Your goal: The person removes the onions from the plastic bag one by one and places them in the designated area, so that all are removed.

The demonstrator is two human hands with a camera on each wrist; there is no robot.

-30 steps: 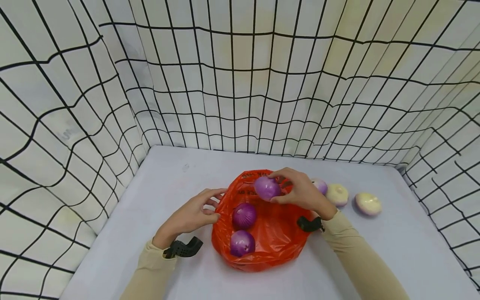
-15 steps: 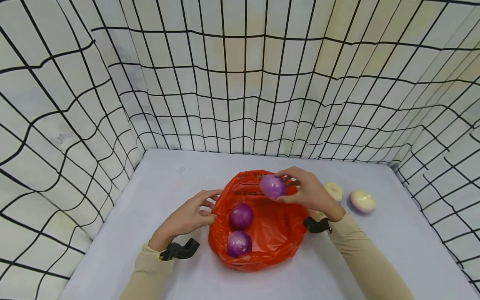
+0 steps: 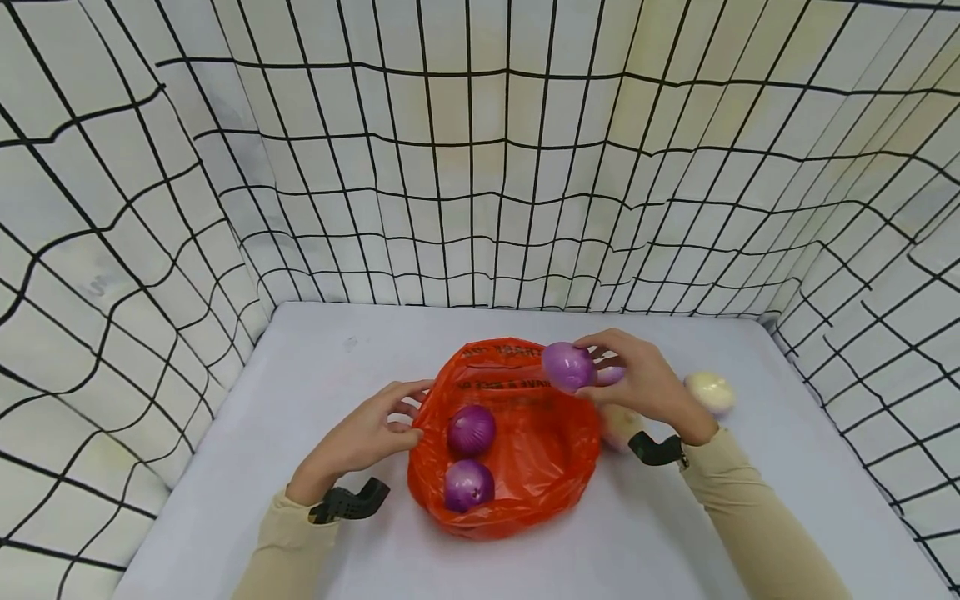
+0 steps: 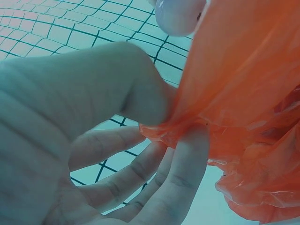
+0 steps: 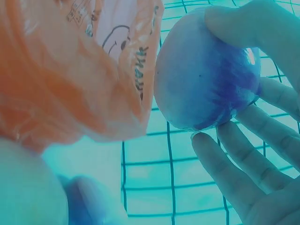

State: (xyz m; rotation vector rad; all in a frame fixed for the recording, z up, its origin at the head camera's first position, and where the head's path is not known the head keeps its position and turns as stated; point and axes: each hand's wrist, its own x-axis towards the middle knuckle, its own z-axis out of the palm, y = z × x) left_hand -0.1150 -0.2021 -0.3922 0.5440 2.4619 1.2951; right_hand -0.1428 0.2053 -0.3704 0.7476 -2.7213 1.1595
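Here the right hand (image 3: 645, 387) holds a purple onion (image 3: 568, 366) above the far right rim of the orange plastic bag (image 3: 525, 467). The onion sits at the tips of the fingers (image 5: 234, 164): in the right wrist view the thumb presses on its top while the other fingers, slightly spread, curl under and behind it, and the bag's printed edge hangs just beside the onion on its left.

The left hand (image 3: 363, 433) is at the bag's left rim. In the left wrist view its thumb and forefinger pinch a fold of the orange plastic, the remaining fingers (image 4: 140, 178) lying loosely spread beneath it.

Inside the bag lie two more purple onions, one nearer the middle (image 3: 472, 430) and one toward the near edge (image 3: 468, 486), close together. On the pale surface (image 3: 315, 367) to the right of the bag rests a whitish onion (image 3: 708, 392) just beyond the right hand, and another pale one (image 3: 618, 425) lies blurred under the right wrist, beside the bag.
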